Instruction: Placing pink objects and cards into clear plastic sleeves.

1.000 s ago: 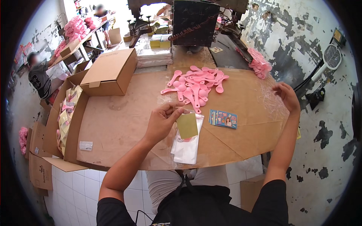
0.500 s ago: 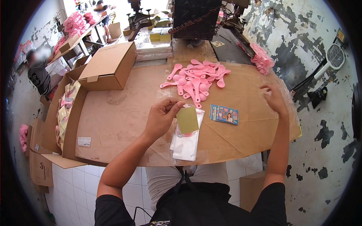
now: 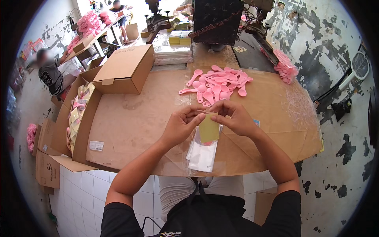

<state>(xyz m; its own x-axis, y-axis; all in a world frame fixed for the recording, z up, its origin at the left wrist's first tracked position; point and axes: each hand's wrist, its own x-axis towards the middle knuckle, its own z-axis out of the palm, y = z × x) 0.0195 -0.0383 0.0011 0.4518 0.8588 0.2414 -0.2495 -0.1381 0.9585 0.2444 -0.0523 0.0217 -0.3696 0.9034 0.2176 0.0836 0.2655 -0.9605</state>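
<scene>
My left hand (image 3: 181,125) and my right hand (image 3: 238,119) meet above the table, fingertips pinched at the top of a small clear plastic bag. A yellow-green card (image 3: 209,130) shows in the bag, and a bit of pink peeks out below it. Under this lies a stack of clear plastic bags (image 3: 201,158), flat on the table. Just beyond my hands is a heap of pink spoons (image 3: 217,85). Blue picture cards (image 3: 257,122) are mostly covered by my right hand; only a corner shows.
A closed cardboard box (image 3: 125,69) and an open carton (image 3: 85,136) of packed yellow and pink pieces stand at the left of the cardboard-covered table (image 3: 130,130). A dark machine (image 3: 216,21) rises at the back. Other people sit at the far left.
My right hand has come in from the right side of the table to the bag top beside my left hand. It now covers most of the blue cards. The view has shifted slightly.
</scene>
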